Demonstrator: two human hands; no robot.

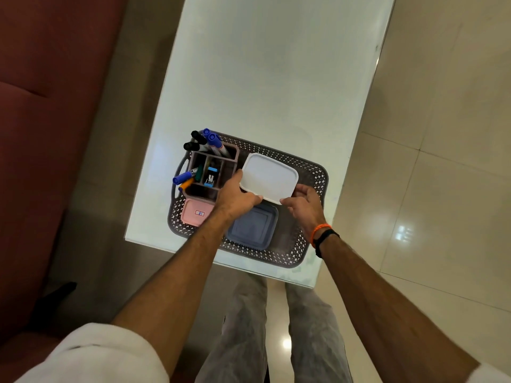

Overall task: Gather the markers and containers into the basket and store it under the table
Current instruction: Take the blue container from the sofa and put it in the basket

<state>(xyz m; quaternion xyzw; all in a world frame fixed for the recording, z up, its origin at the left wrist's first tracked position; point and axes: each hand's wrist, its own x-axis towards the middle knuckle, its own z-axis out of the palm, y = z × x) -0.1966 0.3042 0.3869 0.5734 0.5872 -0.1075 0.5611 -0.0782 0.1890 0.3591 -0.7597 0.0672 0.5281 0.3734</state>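
Viewpoint: a single head-worn, wide-angle camera, looking steeply down past the person's own forearms.
Facing: forward along the table, its near edge low in frame, its far edge cut off at the top.
Nearness: close, at arm's reach of the basket by the near edge.
Shared ground: none; one view only.

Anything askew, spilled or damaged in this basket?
Nothing spilled or damaged. The white container, held by both hands, sits tilted above the basket, not yet set down. Some markers lean out over the organizer's edge.
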